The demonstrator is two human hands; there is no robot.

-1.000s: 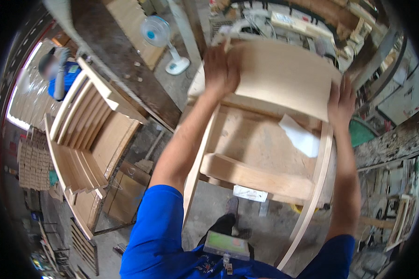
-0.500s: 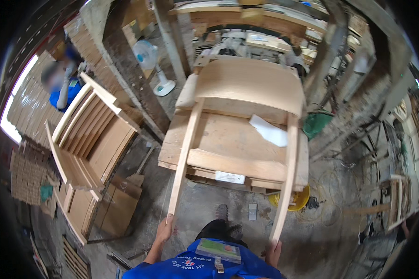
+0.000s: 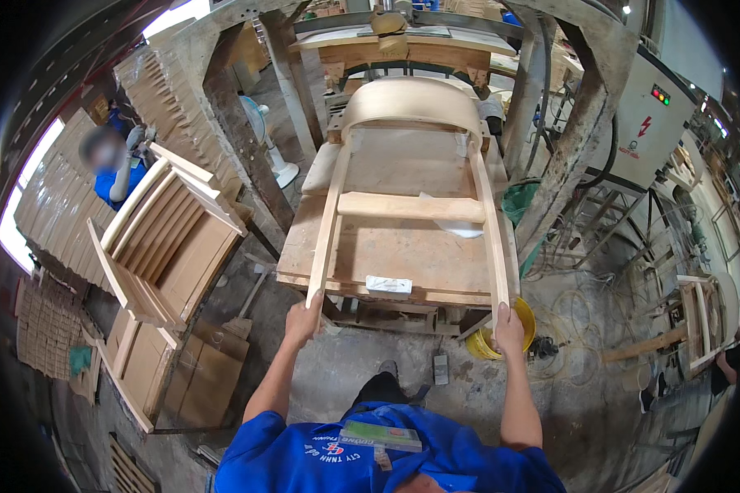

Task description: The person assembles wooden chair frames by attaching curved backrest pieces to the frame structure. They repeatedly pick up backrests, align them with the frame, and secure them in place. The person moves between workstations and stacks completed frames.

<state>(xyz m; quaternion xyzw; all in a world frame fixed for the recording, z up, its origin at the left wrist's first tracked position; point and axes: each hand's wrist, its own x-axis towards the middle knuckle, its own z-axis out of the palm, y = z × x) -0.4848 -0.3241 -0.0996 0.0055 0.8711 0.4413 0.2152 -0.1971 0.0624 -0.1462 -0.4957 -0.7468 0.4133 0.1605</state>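
Observation:
A pale wooden chair back frame (image 3: 411, 207) stretches away from me over a worn wooden press table (image 3: 378, 256). It has a wide curved top rail, two long legs and one crossbar. My left hand (image 3: 304, 320) is closed around the near end of the left leg. The right leg's near end is gripped by my right hand (image 3: 509, 329). The curved rail rests at the far end of the table, under the machine's beam. Partly hidden by the crossbar lies a white sheet (image 3: 462, 230). A white block (image 3: 388, 285) sits at the table's near edge.
Steel posts (image 3: 247, 140) flank the table on both sides. A yellow bucket (image 3: 528, 327) stands at its near right corner. Left are a rack of slatted wooden frames (image 3: 160, 218), a fan (image 3: 281, 168) and a co-worker (image 3: 117, 185). A control cabinet (image 3: 645, 115) stands right.
The chair back frame has moved away from me, deeper over the table, with its top rail now farther back. Both my arms have stretched forward, still holding the leg ends.

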